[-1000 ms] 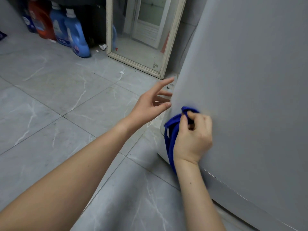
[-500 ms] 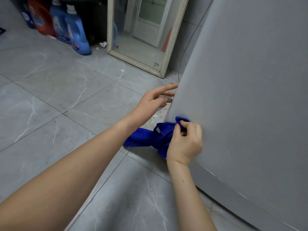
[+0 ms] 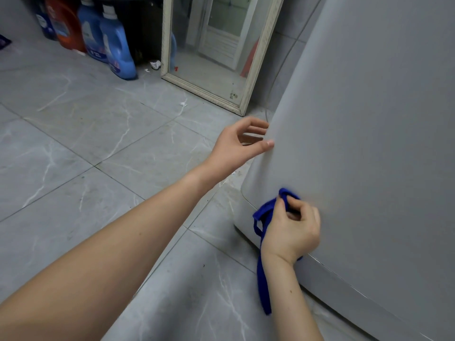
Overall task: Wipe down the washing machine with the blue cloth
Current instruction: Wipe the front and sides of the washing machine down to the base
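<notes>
The grey washing machine fills the right side of the head view, its flat side panel facing me. My right hand is closed around the bunched blue cloth and presses it against the panel low down, near the machine's bottom corner. A long tail of the cloth hangs below my wrist toward the floor. My left hand is higher up with fingers apart, its thumb tip and fingertips touching the machine's vertical edge. It holds nothing.
A framed mirror leans against the wall behind the machine's corner. Blue and orange detergent bottles stand at the back left. Grey marble-pattern floor tiles spread to the left, with small scraps of litter near the mirror.
My right hand has slid the cloth sideways along the lower panel, away from the corner edge. The cloth's loose end swung from out left to hanging straight down. My left hand stayed at the edge.
</notes>
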### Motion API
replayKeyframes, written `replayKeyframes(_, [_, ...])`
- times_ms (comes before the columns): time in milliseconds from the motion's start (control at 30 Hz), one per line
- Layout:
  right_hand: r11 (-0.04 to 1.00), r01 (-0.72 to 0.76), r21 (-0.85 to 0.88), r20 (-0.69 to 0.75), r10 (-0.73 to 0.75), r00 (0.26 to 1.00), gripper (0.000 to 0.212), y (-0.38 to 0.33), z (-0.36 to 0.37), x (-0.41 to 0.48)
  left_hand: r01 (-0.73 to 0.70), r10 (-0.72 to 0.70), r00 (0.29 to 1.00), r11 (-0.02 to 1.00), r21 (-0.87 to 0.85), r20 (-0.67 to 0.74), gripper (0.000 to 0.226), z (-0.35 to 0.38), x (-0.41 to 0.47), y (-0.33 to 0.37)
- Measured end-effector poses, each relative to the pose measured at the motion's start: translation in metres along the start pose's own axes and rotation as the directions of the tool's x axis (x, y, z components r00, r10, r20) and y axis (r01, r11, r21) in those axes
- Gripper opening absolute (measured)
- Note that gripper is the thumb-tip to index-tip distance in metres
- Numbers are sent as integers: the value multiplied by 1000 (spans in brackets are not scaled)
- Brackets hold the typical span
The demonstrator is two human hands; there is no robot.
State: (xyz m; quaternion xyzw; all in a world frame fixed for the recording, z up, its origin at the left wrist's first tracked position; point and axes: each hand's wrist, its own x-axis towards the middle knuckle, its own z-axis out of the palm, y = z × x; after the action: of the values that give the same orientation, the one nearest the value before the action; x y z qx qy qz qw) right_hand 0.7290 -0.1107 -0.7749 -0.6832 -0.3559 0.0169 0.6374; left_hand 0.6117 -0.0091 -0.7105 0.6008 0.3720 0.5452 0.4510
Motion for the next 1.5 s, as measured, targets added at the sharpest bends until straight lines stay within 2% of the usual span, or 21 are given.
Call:
replayKeyframes(133, [992,95,89,-49,-91,995,10,-32,23,13,2,-3,1000,999,-47,-20,30,2,-2,-2])
replayKeyframes(200, [991,94,91,-45,-90,995,9,-28,29,8,8,-9,1000,999,-37,-18,31,2,-1,-1])
replayKeyframes(367, [966,-217,140,-9,221,975,20,0,28,-25,29,-31,999,998,-53,-30,29,5,-3,-1])
replayKeyframes(433, [948,-232,219,-40,246,968,22,-16,38,-19,43,-46,998,997,-57,-41,29,4,-2,-1])
replayKeyframes(600, [928,-146,343,-108,193,975,18,-39,48,-3,35,-36,999,999,-33,-28,26,4,0,0])
replayKeyframes(767, [845,-430,317,-8,456,890,24,-5,37,-26,52,-55,998,997,-50,-40,28,4,0,-1])
replayKeyframes(933, [841,-328,431,-72,394,916,27,-27,40,-6,87,-88,995,995,-43,-37,32,5,-2,5])
replayKeyframes(1000, [840,-338,424,-54,396,917,28,-19,35,-10,94,-96,994,995,-41,-44,34,5,-2,4])
replayKeyframes(1167, [748,-547,376,6,588,809,25,16,20,-29,107,-109,993,994,-38,-53,36,6,-2,0])
replayKeyframes(1267, [674,-592,441,12,655,755,18,17,22,-28,112,-113,992,993,-20,-54,36,6,-3,1])
replayKeyframes(1400, [617,-622,482,-14,715,699,22,21,23,-31,116,-118,991,993,-35,-63,36,7,-4,1])
replayKeyframes(1500, [607,-615,504,-44,729,683,21,28,13,-30,122,-124,991,992,-29,-54,36,5,-4,1])
